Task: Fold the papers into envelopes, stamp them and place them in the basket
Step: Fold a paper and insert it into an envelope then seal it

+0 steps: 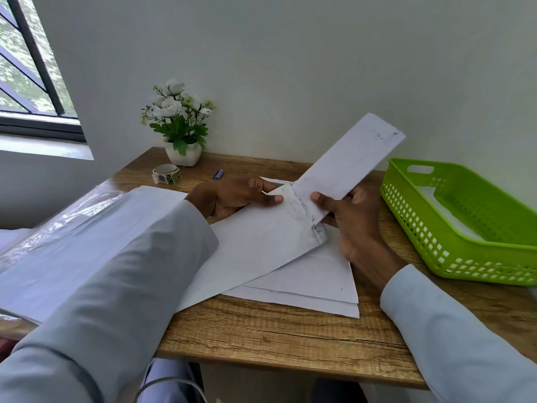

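Note:
A folded white paper (347, 157) sticks up and to the right, its lower end going into the mouth of a white envelope (261, 242). My right hand (345, 216) pinches the folded paper near its lower end. My left hand (232, 196) pinches the envelope's top corner, thumb on top. Under the envelope lie more white sheets (313, 283) on the wooden table (276, 333). The green perforated basket (465, 251) stands at the right with white paper inside. A roll of stamp stickers (166, 173) sits at the back left.
A white pot of white flowers (180, 126) stands against the wall at the back. A blue pen (218, 173) lies behind my left hand. A clear plastic sleeve with paper (58, 228) covers the table's left end. A window is at the far left.

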### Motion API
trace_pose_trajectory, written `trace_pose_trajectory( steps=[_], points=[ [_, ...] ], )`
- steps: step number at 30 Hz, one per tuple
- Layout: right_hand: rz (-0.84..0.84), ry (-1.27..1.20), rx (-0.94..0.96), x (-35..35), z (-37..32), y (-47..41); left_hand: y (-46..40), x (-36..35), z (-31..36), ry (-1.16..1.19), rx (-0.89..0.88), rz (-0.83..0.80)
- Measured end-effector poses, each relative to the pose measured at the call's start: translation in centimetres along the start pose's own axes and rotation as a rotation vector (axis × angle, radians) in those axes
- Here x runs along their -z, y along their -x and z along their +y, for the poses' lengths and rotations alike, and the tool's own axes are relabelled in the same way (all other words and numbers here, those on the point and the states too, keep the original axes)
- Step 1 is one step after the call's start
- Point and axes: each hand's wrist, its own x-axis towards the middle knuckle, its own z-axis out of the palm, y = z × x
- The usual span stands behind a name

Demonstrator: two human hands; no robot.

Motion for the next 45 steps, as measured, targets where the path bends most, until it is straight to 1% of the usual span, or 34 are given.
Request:
trace_pose_trajectory(
  steps=[2,3,5,8,10,12,17,20,24,26,29,31,34,36,39,41,42,43,45],
  points=[
    [0.009,0.008,0.035,-0.1,-0.2,0.0,0.1,0.0,0.0,0.027,-0.019,-0.013],
    [-0.016,0.006,0.027,0.0,-0.3,-0.1,0.2,0.0,0.0,0.041,-0.029,-0.023],
    [-0.110,0.013,-0.021,0.4,-0.7,-0.3,0.3,0.2,-0.1,0.052,-0.032,-0.034],
    [-0.256,0.056,-0.111,1.5,-1.1,-0.5,0.3,0.5,-0.3,-0.017,-0.008,-0.010],
    [-0.325,0.045,-0.166,1.9,-1.3,-0.4,0.1,0.6,-0.4,-0.044,0.001,-0.006],
    [-0.307,0.009,-0.190,1.7,-1.3,-0.2,0.1,0.3,-0.3,-0.021,0.002,-0.002],
    [-0.165,-0.122,-0.237,0.3,-0.5,0.7,-0.1,0.1,0.0,0.028,-0.008,0.039],
    [-0.111,-0.151,-0.205,0.0,-0.4,1.2,-0.3,0.1,0.4,0.060,-0.013,0.062],
    [-0.077,-0.095,-0.123,0.3,-0.5,1.3,-0.8,-0.3,1.1,0.096,-0.020,0.067],
    [-0.105,-0.076,-0.120,0.8,-0.8,1.1,-1.2,-0.3,1.2,0.097,-0.024,0.053],
    [-0.257,-0.050,-0.195,1.6,-1.3,1.1,-1.7,-0.3,1.3,0.076,-0.034,0.040],
    [-0.298,-0.053,-0.193,2.3,-1.7,0.7,-1.9,-0.3,1.2,0.073,-0.050,0.033],
    [-0.313,-0.099,-0.157,3.0,-2.4,0.3,-1.9,-0.1,0.9,0.080,-0.062,0.031],
    [-0.278,-0.095,-0.140,3.0,-2.4,0.3,-2.0,-0.3,0.7,0.098,-0.070,0.050],
    [-0.131,-0.054,-0.059,2.3,-1.8,0.7,-2.5,-0.6,0.5,0.134,-0.090,0.099],
    [-0.041,-0.002,0.064,1.8,-1.6,1.1,-2.6,-0.7,0.6,0.133,-0.096,0.118],
    [-0.027,0.019,0.119,1.8,-1.7,1.2,-2.7,-0.7,0.7,0.143,-0.099,0.126],
    [-0.038,0.028,0.150,1.8,-1.8,1.3,-2.7,-0.7,0.7,0.157,-0.106,0.132],
    [-0.140,0.036,0.123,2.2,-2.2,1.3,-2.6,-0.6,0.8,0.186,-0.121,0.155]
  ],
)
